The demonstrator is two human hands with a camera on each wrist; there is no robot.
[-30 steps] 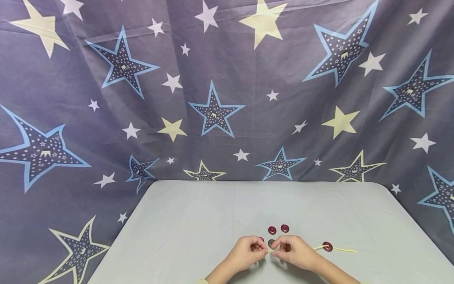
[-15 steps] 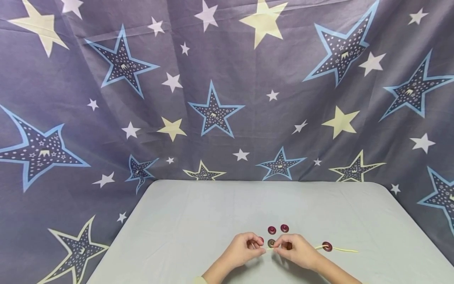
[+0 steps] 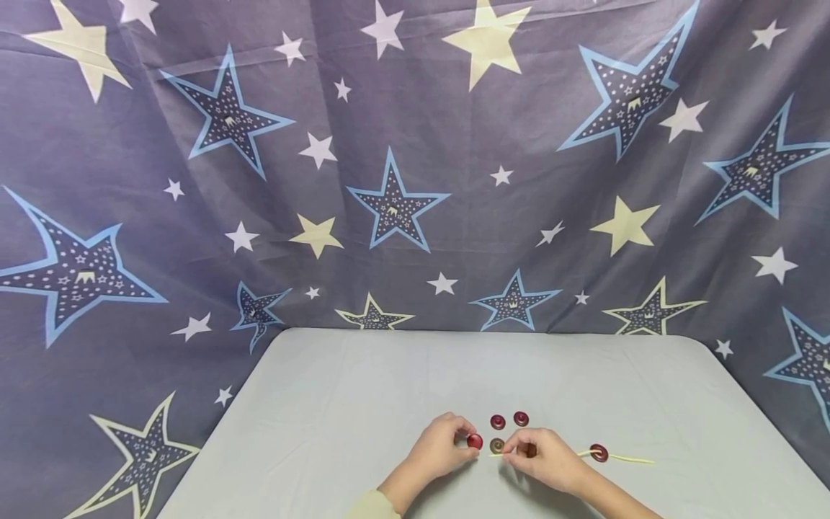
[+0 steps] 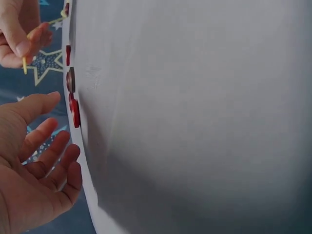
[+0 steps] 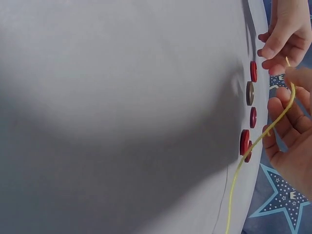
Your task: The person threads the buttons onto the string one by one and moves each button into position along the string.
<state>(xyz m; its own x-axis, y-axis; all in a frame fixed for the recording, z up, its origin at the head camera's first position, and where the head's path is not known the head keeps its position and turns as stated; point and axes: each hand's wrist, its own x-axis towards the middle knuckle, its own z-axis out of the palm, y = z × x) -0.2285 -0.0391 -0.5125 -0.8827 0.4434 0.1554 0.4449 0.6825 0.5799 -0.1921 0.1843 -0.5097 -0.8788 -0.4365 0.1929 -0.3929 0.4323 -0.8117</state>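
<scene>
My left hand (image 3: 441, 448) reaches around a round red button (image 3: 475, 441) on the table. In the left wrist view its thumb and fingers (image 4: 51, 155) are spread apart, with nothing between them. My right hand (image 3: 545, 457) pinches a yellow string (image 5: 278, 119) near one end, and a short tip sticks out toward the left hand. The string's other part runs right along the table through a dark red button (image 3: 599, 453). Between the hands lies a brownish button (image 3: 497, 445).
Two more dark red buttons (image 3: 497, 422) (image 3: 521, 418) lie just behind the brownish one. A pale grey cloth covers the table (image 3: 363, 389). Behind it hangs a dark curtain (image 3: 441, 108) printed with stars.
My left hand has let go of the string's tip and shifted slightly back and left, to the red button, which now shows fully. My right hand still pinches the string, nearly in place.
</scene>
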